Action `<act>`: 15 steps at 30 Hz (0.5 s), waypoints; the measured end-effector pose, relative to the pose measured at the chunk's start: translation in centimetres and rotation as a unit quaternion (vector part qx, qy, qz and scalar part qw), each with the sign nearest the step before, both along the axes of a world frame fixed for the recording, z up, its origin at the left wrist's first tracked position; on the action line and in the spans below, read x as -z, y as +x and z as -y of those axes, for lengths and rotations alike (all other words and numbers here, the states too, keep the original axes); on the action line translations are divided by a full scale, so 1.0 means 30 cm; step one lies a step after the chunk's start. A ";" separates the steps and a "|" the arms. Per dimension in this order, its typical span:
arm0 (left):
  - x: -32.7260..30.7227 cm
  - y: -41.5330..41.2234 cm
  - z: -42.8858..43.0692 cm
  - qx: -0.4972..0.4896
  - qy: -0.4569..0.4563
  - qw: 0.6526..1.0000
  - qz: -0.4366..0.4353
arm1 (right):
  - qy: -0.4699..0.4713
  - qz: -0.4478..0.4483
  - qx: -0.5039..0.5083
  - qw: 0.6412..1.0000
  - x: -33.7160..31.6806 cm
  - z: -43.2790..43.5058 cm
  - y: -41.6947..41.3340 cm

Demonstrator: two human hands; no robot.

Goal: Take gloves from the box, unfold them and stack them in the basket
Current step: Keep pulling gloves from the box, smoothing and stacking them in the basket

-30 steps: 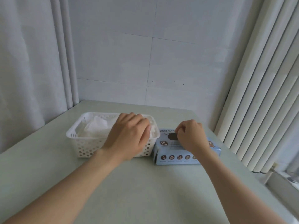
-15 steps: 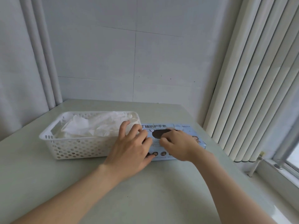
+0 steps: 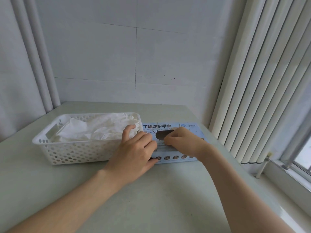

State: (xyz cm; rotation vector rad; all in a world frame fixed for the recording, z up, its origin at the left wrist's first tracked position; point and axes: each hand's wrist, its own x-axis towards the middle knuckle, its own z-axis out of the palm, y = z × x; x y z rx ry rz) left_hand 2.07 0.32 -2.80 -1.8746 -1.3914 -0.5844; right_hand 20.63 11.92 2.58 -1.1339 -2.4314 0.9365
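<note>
The person shows as two bare forearms and two bare hands. The left forearm point(image 3: 67, 202) fills the lower left of the frame and ends at the left hand point(image 3: 134, 153) near the centre. The right forearm point(image 3: 235, 190) runs from the lower right to the right hand point(image 3: 183, 142). One visible fingernail on the left hand is short and plain.

You're in a bare, white-walled room corner: pale table point(image 3: 151, 207) under your fingers point(image 3: 127, 134), panelled wall point(image 3: 117, 64) beyond them, vertical blinds point(image 3: 262, 81) and window sill point(image 3: 286, 179) to their right.
</note>
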 end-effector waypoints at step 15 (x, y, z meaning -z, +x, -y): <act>0.015 -0.003 -0.010 0.011 0.005 1.000 0.016 | -0.054 -0.010 -0.029 0.998 0.008 -0.036 0.001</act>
